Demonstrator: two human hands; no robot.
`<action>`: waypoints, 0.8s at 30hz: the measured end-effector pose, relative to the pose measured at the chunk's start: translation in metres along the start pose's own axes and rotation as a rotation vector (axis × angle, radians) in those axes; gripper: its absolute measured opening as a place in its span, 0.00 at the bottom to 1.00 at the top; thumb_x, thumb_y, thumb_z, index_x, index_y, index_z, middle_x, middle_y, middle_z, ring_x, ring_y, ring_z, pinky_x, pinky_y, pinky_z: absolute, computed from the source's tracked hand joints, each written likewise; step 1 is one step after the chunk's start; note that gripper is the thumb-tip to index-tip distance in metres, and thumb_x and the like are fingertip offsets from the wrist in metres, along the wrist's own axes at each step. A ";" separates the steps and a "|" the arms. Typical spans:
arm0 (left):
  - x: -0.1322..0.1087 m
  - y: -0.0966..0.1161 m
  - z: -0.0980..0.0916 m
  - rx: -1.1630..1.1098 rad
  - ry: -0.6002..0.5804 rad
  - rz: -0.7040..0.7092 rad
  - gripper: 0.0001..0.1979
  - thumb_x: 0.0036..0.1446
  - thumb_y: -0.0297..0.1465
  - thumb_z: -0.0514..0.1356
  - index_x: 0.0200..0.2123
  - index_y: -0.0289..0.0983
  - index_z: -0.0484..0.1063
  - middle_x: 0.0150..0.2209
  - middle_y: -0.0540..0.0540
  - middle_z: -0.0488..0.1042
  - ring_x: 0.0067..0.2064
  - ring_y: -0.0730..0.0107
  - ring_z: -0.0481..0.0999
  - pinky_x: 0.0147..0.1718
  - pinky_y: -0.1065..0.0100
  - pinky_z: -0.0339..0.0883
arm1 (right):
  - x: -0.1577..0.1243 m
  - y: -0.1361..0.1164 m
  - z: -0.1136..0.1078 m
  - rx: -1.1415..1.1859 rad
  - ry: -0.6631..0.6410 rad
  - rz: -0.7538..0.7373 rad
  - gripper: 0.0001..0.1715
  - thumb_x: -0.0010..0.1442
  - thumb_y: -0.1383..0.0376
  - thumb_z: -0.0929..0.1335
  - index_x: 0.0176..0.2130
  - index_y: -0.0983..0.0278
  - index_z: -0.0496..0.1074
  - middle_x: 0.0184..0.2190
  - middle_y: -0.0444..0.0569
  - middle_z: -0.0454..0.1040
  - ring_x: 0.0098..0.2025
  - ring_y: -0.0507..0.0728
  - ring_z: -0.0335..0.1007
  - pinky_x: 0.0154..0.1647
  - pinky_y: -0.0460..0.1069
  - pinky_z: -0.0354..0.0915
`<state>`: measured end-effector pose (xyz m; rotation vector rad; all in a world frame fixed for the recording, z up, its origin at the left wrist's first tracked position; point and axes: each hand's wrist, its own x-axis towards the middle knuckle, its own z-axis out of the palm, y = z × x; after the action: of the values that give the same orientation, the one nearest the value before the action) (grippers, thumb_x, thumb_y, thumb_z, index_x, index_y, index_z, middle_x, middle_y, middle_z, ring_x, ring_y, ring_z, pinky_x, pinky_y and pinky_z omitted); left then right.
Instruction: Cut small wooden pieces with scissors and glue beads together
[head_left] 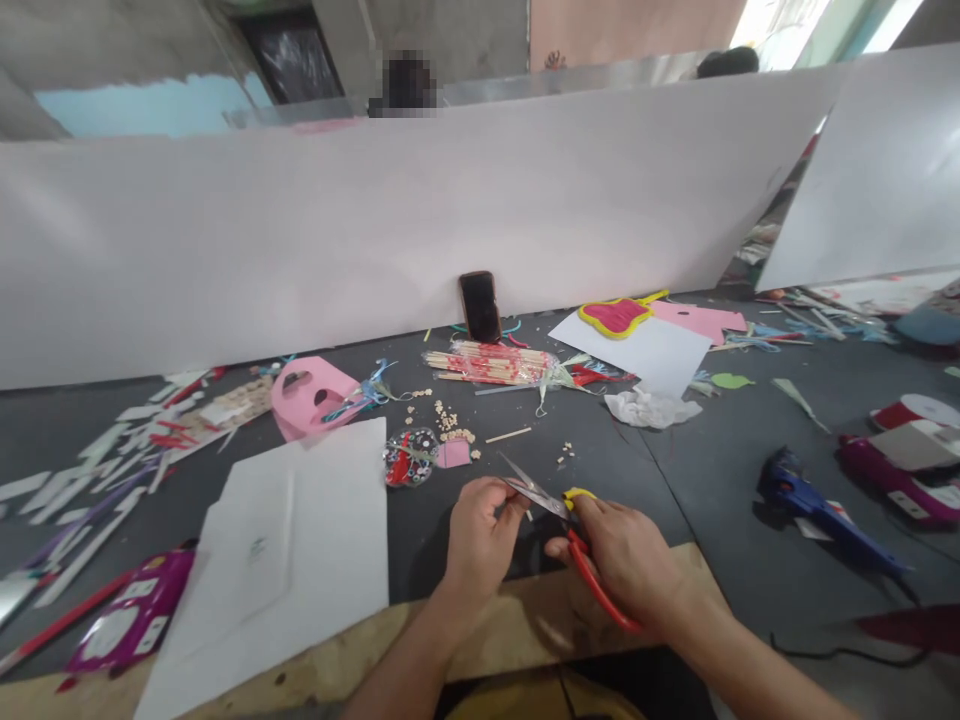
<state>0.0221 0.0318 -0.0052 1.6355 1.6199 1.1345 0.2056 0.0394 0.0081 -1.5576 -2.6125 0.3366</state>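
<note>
1. The scissors (551,500) with red handles and a yellow-trimmed grip sit just in front of the person, at the middle of the work, their steel blades pointing to 11 o'clock.
2. The right hand (622,560) is closed around the handles, with its fingers wrapped firmly, and the blades are slightly apart.
3. The left hand (480,535) is curled right beside the blades, fingertips pinched together. Whether it holds a small piece or touches the steel is hidden.
4. Nothing stands between the hands. A small wooden stick (508,434) and scattered crumbs (450,420) lie at 12 o'clock, near a clear pouch of googly eyes (410,457) and a pink foam square (454,453).
5. A white paper sheet (300,560) lies at 9 o'clock, a pink foam mask (311,397) at 10 o'clock.
6. A blue glue gun (817,510) rests at 3 o'clock.
7. Farther out at 12 o'clock, a phone (480,305) leans against a white board (375,220), behind a bundle of chopsticks (491,362).
</note>
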 end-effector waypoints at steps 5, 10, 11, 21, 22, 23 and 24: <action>-0.005 -0.005 -0.015 -0.094 -0.010 -0.062 0.09 0.57 0.31 0.57 0.29 0.37 0.76 0.30 0.47 0.77 0.35 0.66 0.74 0.37 0.69 0.63 | 0.004 -0.016 0.009 0.008 -0.040 -0.002 0.21 0.63 0.48 0.59 0.35 0.62 0.63 0.27 0.50 0.76 0.30 0.61 0.75 0.27 0.49 0.57; -0.013 -0.017 -0.026 -0.240 -0.053 -0.151 0.10 0.57 0.31 0.56 0.28 0.37 0.77 0.29 0.48 0.77 0.33 0.67 0.74 0.34 0.70 0.63 | 0.007 -0.033 0.010 0.003 -0.126 0.050 0.19 0.64 0.50 0.58 0.31 0.60 0.63 0.24 0.49 0.76 0.28 0.61 0.75 0.24 0.49 0.54; -0.014 -0.018 -0.029 -0.260 -0.050 -0.156 0.11 0.57 0.31 0.56 0.28 0.36 0.77 0.29 0.48 0.77 0.33 0.67 0.74 0.34 0.70 0.63 | 0.007 -0.036 0.009 0.018 -0.137 0.054 0.19 0.64 0.50 0.58 0.31 0.60 0.63 0.24 0.49 0.76 0.28 0.61 0.75 0.24 0.49 0.53; -0.026 -0.016 -0.047 -0.559 -0.109 -0.282 0.12 0.54 0.34 0.56 0.23 0.34 0.72 0.23 0.49 0.72 0.28 0.70 0.70 0.30 0.71 0.63 | -0.006 -0.058 0.007 0.084 -0.091 0.038 0.17 0.60 0.50 0.61 0.33 0.61 0.64 0.29 0.50 0.75 0.28 0.57 0.71 0.27 0.48 0.59; -0.027 -0.015 -0.048 -0.594 -0.112 -0.302 0.11 0.53 0.34 0.57 0.23 0.34 0.72 0.22 0.49 0.72 0.28 0.70 0.70 0.29 0.71 0.62 | -0.006 -0.059 0.007 0.093 -0.086 0.030 0.18 0.59 0.50 0.61 0.33 0.61 0.64 0.29 0.50 0.75 0.28 0.57 0.71 0.28 0.49 0.60; -0.027 -0.014 -0.048 -0.620 -0.108 -0.312 0.11 0.52 0.33 0.57 0.22 0.34 0.71 0.21 0.50 0.71 0.27 0.70 0.70 0.29 0.71 0.62 | -0.006 -0.059 0.006 0.101 -0.078 0.023 0.18 0.59 0.49 0.61 0.33 0.61 0.64 0.30 0.51 0.75 0.29 0.58 0.71 0.29 0.49 0.61; -0.027 -0.014 -0.048 -0.639 -0.099 -0.316 0.10 0.52 0.32 0.57 0.22 0.34 0.71 0.21 0.50 0.71 0.27 0.70 0.69 0.29 0.71 0.62 | -0.006 -0.059 0.005 0.110 -0.067 0.014 0.19 0.59 0.48 0.62 0.34 0.61 0.65 0.30 0.51 0.75 0.31 0.59 0.72 0.30 0.50 0.62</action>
<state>-0.0233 -0.0014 0.0007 0.9702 1.2175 1.2125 0.1566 0.0064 0.0168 -1.5564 -2.5833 0.5328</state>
